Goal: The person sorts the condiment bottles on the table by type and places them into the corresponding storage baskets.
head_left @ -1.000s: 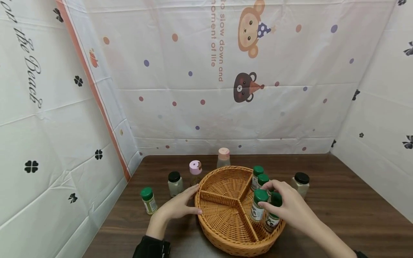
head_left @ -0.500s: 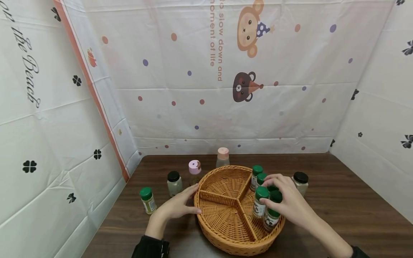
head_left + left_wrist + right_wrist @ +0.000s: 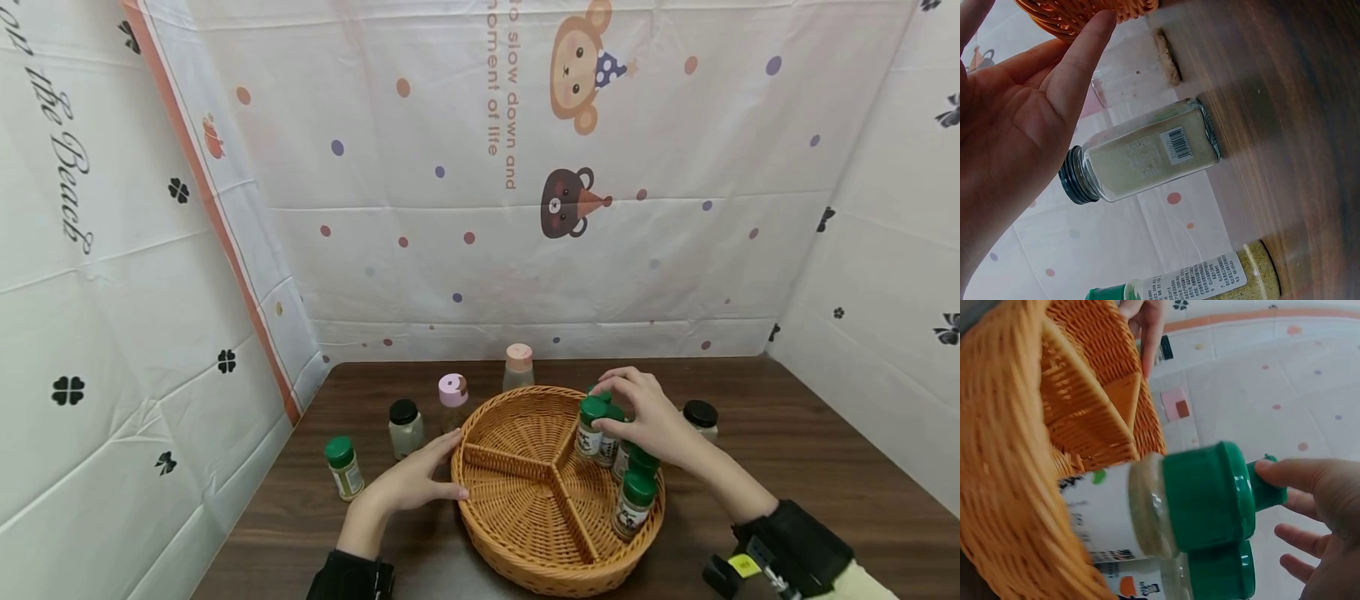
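My right hand (image 3: 651, 417) pinches the green cap of a spice jar (image 3: 588, 439) at the back of the basket's right compartment, beside the divider. In the right wrist view the thumb lies on a green cap (image 3: 1267, 487), partly hidden behind a nearer jar (image 3: 1207, 500). Several other green-capped spice jars (image 3: 634, 510) stand close together in that compartment. The round wicker basket (image 3: 517, 567) has three compartments; the left and front ones hold no jars. My left hand (image 3: 408, 479) touches its left rim with extended fingers and thumb, palm visible in the left wrist view.
Left of the basket stand a green-capped jar (image 3: 345, 469), a black-capped jar (image 3: 407, 429) and a pink-capped bottle (image 3: 453, 393). A peach-capped bottle (image 3: 518, 367) is behind it. Another black-capped jar (image 3: 701, 417) stands right, partly behind my right hand. Patterned cloth (image 3: 412, 208) surrounds the wooden table (image 3: 787, 442).
My right hand has moved back and slightly left, bringing a green-capped spice jar from the compartment's middle to the back by the divider. The left hand stays on the basket rim.
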`<state>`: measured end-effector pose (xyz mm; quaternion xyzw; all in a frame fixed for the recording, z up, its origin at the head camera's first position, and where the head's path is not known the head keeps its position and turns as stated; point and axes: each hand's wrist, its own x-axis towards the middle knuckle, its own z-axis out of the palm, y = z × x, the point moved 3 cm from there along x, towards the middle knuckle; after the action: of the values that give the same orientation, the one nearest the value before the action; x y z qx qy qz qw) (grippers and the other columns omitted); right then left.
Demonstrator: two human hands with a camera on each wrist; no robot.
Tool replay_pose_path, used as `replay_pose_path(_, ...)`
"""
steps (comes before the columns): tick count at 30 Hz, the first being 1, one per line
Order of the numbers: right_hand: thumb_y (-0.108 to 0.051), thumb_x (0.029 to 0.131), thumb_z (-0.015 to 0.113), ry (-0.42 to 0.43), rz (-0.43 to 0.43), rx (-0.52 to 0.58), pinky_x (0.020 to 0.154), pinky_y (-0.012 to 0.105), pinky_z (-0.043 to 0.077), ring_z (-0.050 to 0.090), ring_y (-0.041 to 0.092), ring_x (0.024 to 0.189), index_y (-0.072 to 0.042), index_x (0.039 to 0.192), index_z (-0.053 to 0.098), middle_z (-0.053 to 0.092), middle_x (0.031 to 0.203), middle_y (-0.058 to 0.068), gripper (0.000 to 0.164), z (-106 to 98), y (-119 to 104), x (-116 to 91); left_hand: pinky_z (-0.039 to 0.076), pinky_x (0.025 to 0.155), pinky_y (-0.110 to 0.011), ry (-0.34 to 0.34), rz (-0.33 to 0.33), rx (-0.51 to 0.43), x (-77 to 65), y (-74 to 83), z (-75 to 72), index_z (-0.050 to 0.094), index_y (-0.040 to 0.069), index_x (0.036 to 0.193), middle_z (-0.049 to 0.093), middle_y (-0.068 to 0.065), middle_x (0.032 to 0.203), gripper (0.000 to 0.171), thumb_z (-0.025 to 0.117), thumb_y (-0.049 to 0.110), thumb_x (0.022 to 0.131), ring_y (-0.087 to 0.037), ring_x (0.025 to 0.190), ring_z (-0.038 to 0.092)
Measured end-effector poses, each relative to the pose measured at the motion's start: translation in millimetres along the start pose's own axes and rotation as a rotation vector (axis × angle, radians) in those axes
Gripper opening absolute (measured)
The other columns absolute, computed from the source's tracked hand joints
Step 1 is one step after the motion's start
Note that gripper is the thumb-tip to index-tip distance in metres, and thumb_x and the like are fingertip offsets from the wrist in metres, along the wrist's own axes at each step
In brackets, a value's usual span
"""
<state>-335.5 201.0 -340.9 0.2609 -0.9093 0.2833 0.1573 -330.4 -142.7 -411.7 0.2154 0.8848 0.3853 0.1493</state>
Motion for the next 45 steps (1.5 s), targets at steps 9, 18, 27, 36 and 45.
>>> replay_pose_path(9,-0.016,0.085,0.078,-0.071,0.018,-0.083,0.100,0.067,0.033,0.042,0.047,0.122,-0.010,0.111,0.069,0.055,0.129,0.021,0.028,7.2,12.2,15.9,0.032,0.112,-0.066,-0.003,0.002,0.004,0.1,-1.5,0.9,0.026,0.008,0.158,0.023,-0.019,0.164,0.089,0.075,0.035,0.089,-0.041,0.145,0.036)
replay_pose_path(18,-0.019,0.085,0.079,-0.136,0.033,-0.175,0.092,0.068,0.041,0.042,0.049,0.124,-0.013,0.108,0.069,0.054,0.131,0.018,0.026,15.9,17.4,17.0,0.032,0.113,-0.065,-0.003,0.003,0.004,0.9,-2.4,-0.1,0.026,0.007,0.158,0.023,-0.020,0.164,0.089,0.075,0.035,0.089,-0.041,0.145,0.037)
replay_pose_path(27,-0.020,0.083,0.081,-0.130,0.044,-0.210,0.091,0.066,0.043,0.046,0.046,0.122,-0.014,0.111,0.070,0.057,0.128,0.015,0.031,20.0,19.3,15.7,0.033,0.113,-0.064,-0.010,0.002,-0.002,0.1,-2.2,0.9,0.026,0.007,0.158,0.022,-0.020,0.165,0.089,0.075,0.035,0.089,-0.041,0.144,0.038)
replay_pose_path(36,-0.021,0.082,0.082,-0.102,0.011,-0.206,0.091,0.064,0.045,0.049,0.045,0.121,-0.010,0.118,0.067,0.058,0.128,0.015,0.040,17.1,15.6,12.0,0.032,0.113,-0.065,-0.001,0.010,-0.002,-0.4,-0.3,-0.4,0.026,0.006,0.158,0.023,-0.020,0.164,0.089,0.075,0.034,0.089,-0.041,0.144,0.038)
replay_pose_path(45,-0.018,0.084,0.080,-0.060,-0.012,-0.185,0.095,0.062,0.046,0.050,0.042,0.122,-0.010,0.119,0.066,0.060,0.127,0.013,0.039,8.0,0.2,17.0,0.032,0.113,-0.065,0.000,0.003,-0.002,-1.4,0.0,0.0,0.026,0.006,0.158,0.023,-0.020,0.164,0.089,0.075,0.034,0.089,-0.042,0.144,0.037)
